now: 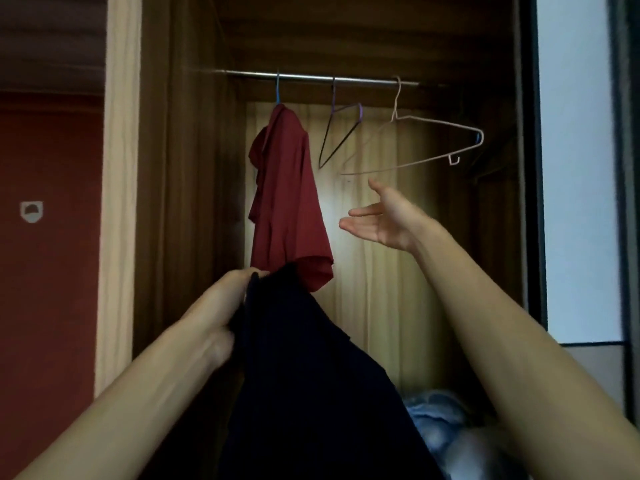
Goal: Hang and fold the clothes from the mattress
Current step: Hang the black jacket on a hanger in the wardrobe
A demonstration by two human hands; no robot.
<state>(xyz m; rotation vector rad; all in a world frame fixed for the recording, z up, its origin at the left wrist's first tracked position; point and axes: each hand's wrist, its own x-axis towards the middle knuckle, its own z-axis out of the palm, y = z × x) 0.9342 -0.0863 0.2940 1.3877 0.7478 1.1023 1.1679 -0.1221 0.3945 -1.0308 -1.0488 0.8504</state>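
My left hand (pixel 227 303) grips the top edge of a dark navy garment (pixel 311 386) that hangs down in front of me. My right hand (pixel 381 218) is raised, palm up and fingers straight, just below an empty pale wire hanger (pixel 426 140) on the metal rail (pixel 311 77) inside the wardrobe. A dark red shirt (pixel 287 199) hangs from a blue hanger at the left of the rail, its hem touching the navy garment. Between them hangs an empty dark and purple hanger (pixel 341 129).
The wardrobe has wooden side walls (pixel 194 202) and a pale back panel. Blue clothes (pixel 436 417) lie at the bottom right. A red wall is at the left; a bright window is at the right.
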